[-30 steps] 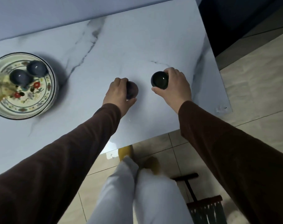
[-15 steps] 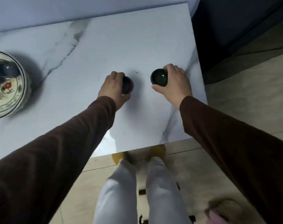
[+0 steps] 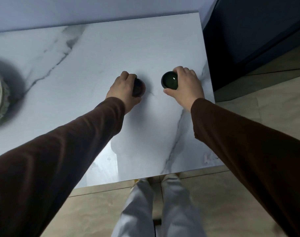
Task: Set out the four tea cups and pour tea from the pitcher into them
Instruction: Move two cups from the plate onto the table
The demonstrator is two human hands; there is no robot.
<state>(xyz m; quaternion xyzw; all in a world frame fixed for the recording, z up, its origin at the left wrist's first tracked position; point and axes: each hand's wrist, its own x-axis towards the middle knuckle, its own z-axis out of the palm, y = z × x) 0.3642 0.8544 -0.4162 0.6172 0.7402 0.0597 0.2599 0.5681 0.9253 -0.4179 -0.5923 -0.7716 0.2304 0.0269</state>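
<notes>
A person's left hand [image 3: 124,90] and right hand [image 3: 185,84] each wrapped fingers around a dark tea cup, one [image 3: 138,87] left of the other [image 3: 169,79], apparently to set them on the marble bench [image 3: 111,53]; no pitcher showed.

cups [image 3: 169,80]: dark, glossy
table [image 3: 111,53]: white marble, grey veins
sleeves [image 3: 248,142]: dark brown
trousers [image 3: 176,211]: light grey
floor [image 3: 248,202]: beige tiles
</notes>
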